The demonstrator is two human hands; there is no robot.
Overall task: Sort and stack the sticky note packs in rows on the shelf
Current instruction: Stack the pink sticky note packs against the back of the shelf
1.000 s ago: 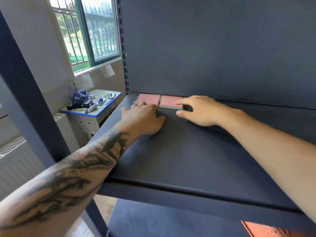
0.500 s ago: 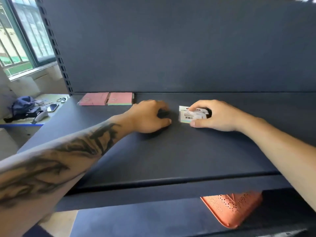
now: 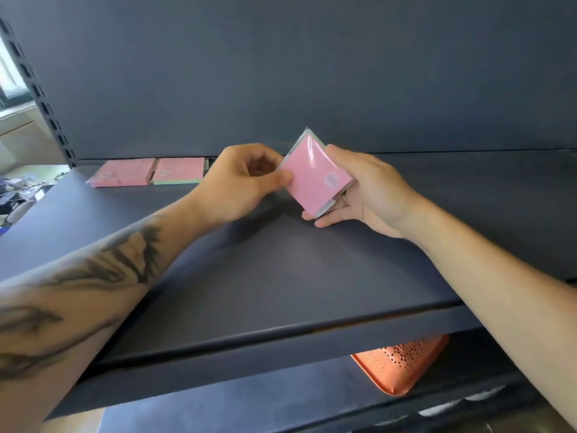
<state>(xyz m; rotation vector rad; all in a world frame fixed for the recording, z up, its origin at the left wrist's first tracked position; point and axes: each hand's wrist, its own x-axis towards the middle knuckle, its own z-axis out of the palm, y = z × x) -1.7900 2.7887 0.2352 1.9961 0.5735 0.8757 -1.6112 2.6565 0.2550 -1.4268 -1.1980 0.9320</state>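
A pink sticky note pack [image 3: 315,176] in clear wrap is held tilted above the dark shelf [image 3: 281,270], near its back. My right hand [image 3: 365,195] grips it from the right, fingers curled under its lower edge. My left hand [image 3: 243,182] pinches its left edge between thumb and fingers. Two more pink packs lie flat side by side at the shelf's back left: one [image 3: 123,177] on the left and one [image 3: 179,175] touching it on the right.
The shelf's dark back panel [image 3: 312,73] rises right behind the packs, with a slotted upright [image 3: 40,98] at the left. An orange perforated tray [image 3: 402,364] lies on the shelf below, at the right. A cluttered table [image 3: 18,189] stands beyond the left edge.
The pack has come up off the shelf and turned its pink face toward me. My left hand has moved onto its edge. The view has shifted right.
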